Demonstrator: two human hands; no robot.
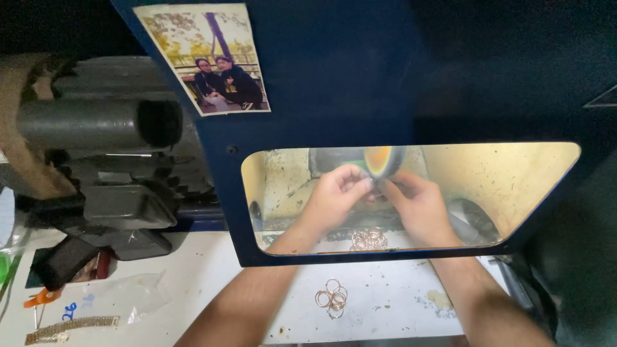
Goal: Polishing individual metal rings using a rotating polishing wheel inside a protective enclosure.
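**Hands Meet at Spinning Wheel Behind Blue Guard**

Dark-blue sheet metal fills the workshop background, its clear window (411,196) framing a yellowed, grimy chamber. Inside, both hands press together at the lower edge of a polishing wheel (384,160) with a green-and-orange face. The left hand (335,193) closes its grip narrowly, thumb and fingertips pinched on something too small to make out; the right hand (418,205) mirrors it, fingers curled tight against the same spot, its contents likewise hidden. Both forearms rise from the bottom edge, angling inward under the guard, wrists bent toward the wheel.

Below the hands, inside the chamber, lies a loose heap of thin gold-coloured rings (368,239). Outside the guard, a smaller cluster of similar rings (331,299) rests on the stained white desk (398,302) between the forearms. Left of them sit a crumpled clear plastic bag (138,294), a gold-coloured chain strip (71,328) and a dark grey motor housing (96,125). A photograph (205,58) is stuck to the guard above.
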